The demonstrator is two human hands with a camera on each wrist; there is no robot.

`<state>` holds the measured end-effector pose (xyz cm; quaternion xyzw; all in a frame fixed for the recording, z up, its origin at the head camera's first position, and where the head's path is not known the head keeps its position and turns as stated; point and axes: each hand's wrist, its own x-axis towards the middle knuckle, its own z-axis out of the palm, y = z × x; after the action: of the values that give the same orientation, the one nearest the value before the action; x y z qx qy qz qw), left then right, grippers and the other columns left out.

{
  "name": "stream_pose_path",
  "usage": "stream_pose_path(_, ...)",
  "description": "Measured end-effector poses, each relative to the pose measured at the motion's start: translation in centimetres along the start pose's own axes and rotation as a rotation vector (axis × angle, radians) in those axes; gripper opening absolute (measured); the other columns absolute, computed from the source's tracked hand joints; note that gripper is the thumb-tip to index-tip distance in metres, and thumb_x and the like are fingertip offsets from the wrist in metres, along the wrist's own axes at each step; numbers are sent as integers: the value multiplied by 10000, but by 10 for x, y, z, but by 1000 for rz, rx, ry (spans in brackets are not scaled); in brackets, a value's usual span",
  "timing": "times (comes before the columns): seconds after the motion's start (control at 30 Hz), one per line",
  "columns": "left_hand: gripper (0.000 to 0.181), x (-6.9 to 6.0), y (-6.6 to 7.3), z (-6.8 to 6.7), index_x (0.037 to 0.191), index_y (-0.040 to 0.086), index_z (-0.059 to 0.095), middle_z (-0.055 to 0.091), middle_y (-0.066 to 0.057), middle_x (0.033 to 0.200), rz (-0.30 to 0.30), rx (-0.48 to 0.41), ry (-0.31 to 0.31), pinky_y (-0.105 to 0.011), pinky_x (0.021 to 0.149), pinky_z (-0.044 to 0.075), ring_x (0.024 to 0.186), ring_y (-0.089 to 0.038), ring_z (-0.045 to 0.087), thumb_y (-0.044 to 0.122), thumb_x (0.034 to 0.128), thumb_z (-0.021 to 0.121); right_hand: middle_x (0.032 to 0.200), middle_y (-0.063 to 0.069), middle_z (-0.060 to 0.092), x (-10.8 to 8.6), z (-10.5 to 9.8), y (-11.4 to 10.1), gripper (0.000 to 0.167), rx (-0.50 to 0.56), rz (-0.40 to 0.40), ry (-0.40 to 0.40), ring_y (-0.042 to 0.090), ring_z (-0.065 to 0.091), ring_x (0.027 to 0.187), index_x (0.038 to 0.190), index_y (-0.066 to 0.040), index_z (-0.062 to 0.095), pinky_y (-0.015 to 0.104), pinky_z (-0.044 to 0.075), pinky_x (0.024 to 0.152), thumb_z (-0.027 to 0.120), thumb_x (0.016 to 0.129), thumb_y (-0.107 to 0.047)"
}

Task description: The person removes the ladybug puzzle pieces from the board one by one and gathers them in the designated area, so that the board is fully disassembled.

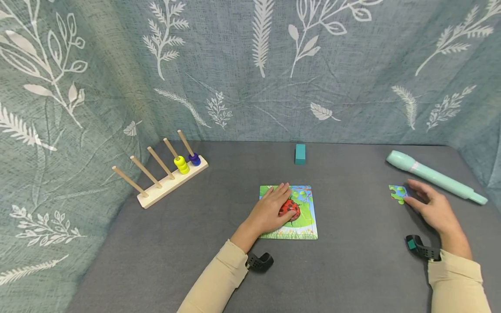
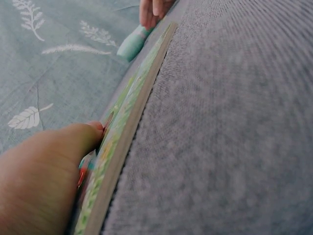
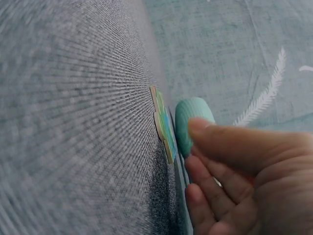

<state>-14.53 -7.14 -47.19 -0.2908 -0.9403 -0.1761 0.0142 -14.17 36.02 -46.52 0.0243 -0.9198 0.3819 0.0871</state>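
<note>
A square ladybug jigsaw puzzle (image 1: 307, 228) lies on the grey table, its wooden edge (image 2: 129, 129) visible in the left wrist view. Across its left part rests my left hand (image 1: 270, 209), fingers extended and thumb over the ladybug picture. Far to the right, a loose blue-and-green puzzle piece (image 1: 398, 192) lies flat on the table. My right hand (image 1: 434, 206) is beside that piece, thumb and fingers apart and loosely bent. In the right wrist view, the piece (image 3: 163, 125) lies past the thumb, with nothing held in the hand; whether a fingertip touches it I cannot tell.
Behind the right hand lies a mint-green tube-shaped object (image 1: 436, 176). A teal block (image 1: 300, 154) stands near the back edge. At the left is a wooden peg stand (image 1: 166, 186) with yellow rings (image 1: 182, 165) and blue rings (image 1: 194, 159). A leaf-patterned curtain (image 1: 242, 87) hangs behind.
</note>
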Motion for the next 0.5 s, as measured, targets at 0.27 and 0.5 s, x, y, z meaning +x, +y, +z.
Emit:
stream_pose_path(0.27,626,-1,0,1,1431,68,429,329,-83,1532,4,-23,22,-357,1207,209,1434,-194,270,424,934,560,1403,-21,502,1,-2,-16,606,-27,14,-63,-15,439,1247,1433,-40,400,120,377,977,614,927,-294)
stream_pose_path(0.5,619,-1,-2,1,1401,55,469,378,-96,1504,18,-53,64,-336,1201,227,1416,-202,312,410,912,603,1350,341,439,5,6,-39,599,9,-70,-116,-161,345,1227,1428,4,381,14,302,1022,610,935,-247)
